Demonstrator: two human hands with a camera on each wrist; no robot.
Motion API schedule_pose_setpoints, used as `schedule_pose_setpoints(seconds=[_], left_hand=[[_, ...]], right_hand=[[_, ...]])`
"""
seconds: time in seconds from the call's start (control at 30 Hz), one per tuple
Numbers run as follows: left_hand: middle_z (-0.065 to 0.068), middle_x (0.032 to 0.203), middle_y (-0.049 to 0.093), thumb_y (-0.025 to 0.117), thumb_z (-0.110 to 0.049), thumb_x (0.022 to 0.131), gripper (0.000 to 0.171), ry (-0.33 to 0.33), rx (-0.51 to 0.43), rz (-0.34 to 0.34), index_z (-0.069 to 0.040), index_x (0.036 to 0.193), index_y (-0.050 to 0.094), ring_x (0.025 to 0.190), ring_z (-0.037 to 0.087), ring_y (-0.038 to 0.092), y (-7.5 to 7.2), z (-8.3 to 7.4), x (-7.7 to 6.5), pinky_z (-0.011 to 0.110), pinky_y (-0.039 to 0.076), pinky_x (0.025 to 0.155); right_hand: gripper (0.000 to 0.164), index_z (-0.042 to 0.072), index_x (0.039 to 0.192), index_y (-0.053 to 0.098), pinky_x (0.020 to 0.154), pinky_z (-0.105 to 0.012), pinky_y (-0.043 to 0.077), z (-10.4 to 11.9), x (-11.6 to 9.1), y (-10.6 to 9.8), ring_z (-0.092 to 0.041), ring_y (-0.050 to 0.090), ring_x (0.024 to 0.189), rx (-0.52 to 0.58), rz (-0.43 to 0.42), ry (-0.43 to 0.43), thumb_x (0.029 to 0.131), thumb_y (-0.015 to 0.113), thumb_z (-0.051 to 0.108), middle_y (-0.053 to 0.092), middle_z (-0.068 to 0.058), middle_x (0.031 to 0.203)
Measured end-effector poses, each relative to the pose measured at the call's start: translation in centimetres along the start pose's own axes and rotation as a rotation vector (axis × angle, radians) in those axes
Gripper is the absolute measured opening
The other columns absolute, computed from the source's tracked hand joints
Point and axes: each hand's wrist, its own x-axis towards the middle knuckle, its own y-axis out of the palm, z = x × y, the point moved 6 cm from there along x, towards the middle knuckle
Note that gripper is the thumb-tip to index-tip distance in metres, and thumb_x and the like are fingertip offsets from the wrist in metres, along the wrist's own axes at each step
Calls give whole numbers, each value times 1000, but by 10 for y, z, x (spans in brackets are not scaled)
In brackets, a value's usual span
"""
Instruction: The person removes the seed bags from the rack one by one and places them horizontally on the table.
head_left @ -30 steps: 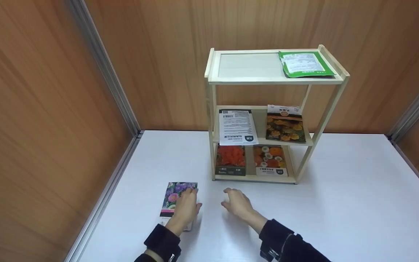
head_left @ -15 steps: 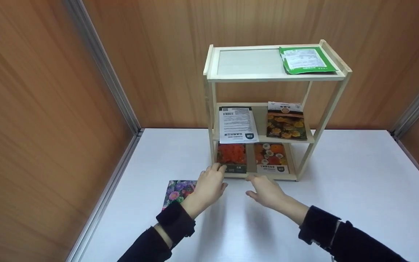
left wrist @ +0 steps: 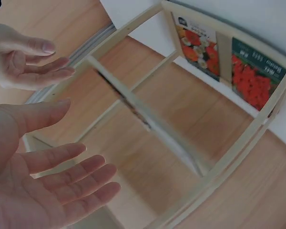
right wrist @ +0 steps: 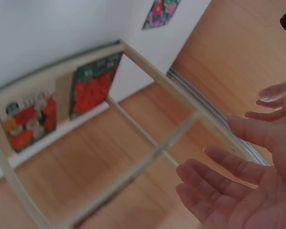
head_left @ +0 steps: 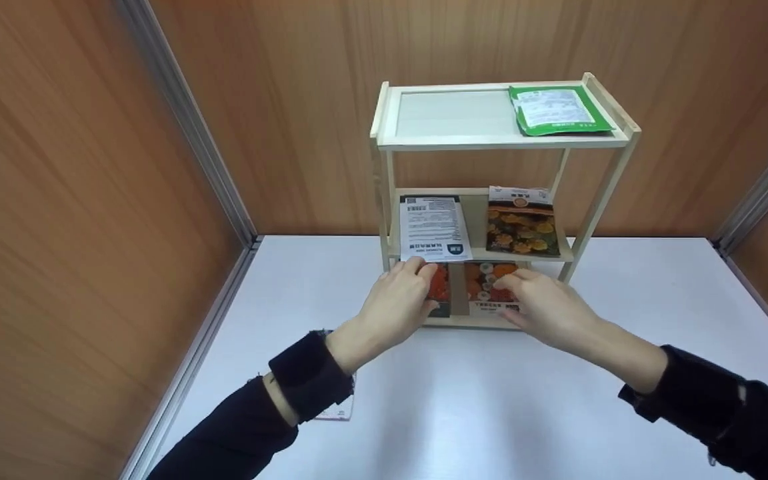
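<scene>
- Hovering before the wooden rack (head_left: pixel 444 145), the left hand (head_left: pixel 394 300) and right hand (head_left: pixel 547 307) hold nothing, fingers loosely extended.
- Middle shelf: a white packet (head_left: pixel 434 227) with a square code, dense lines and a dark logo, lettering too small to read; beside it, a yellow-flower packet (head_left: pixel 523 223).
- Bottom shelf: red-flower packet (left wrist: pixel 255 78) and orange-flower packet (left wrist: pixel 200 50), partly hidden by hands from the head, plainer in both wrist views.
- Top shelf: green packet (head_left: pixel 557 110), white-labelled.
- Purple-flower packet (right wrist: pixel 161 13): blooms visible only from the right wrist.
</scene>
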Motion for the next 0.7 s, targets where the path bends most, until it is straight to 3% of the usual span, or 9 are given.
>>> schedule_pose_setpoints(seconds=[0.13, 0.27, 0.33, 0.47, 0.7], left_hand=[[13, 106, 56, 64, -19, 82, 42, 16, -8, 18, 1, 117, 53, 92, 22, 54, -27, -11, 12, 31, 47, 78], [13, 112, 54, 61, -20, 84, 43, 6, -35, 49, 1, 120, 50, 99, 21, 52, -53, -22, 25, 28, 47, 80], [13, 115, 52, 61, -20, 84, 45, -5, -53, 69, 1, 122, 48, 102, 21, 51, -66, -27, 32, 27, 45, 82], [11, 115, 52, 60, -19, 84, 44, -12, -79, 87, 1, 122, 49, 105, 19, 49, -88, -37, 48, 25, 42, 86], [5, 100, 53, 58, -21, 86, 29, -39, -100, 108, -2, 107, 54, 89, 13, 47, -113, -47, 80, 25, 43, 77]], right_hand=[[30, -3, 102, 61, 54, -25, 51, 4, 1, -37, -21, 61, 72, -44, -6, 13, 77, 68, 13, 62, -15, 93], [32, -2, 106, 59, 62, -36, 52, 6, 4, -75, -31, 60, 84, -72, 18, 86, 80, 65, 15, 60, -18, 101], [27, -2, 101, 61, 63, -38, 52, 5, 8, -94, -34, 58, 89, -86, 16, 108, 81, 65, 15, 59, -20, 103], [27, -3, 102, 60, 55, -36, 50, -1, 17, -128, -31, 58, 81, -114, -12, 162, 82, 63, 15, 58, -22, 105], [36, -6, 109, 56, 55, -41, 42, -28, 43, -170, -37, 55, 82, -169, -61, 262, 84, 58, 20, 55, -29, 106]])
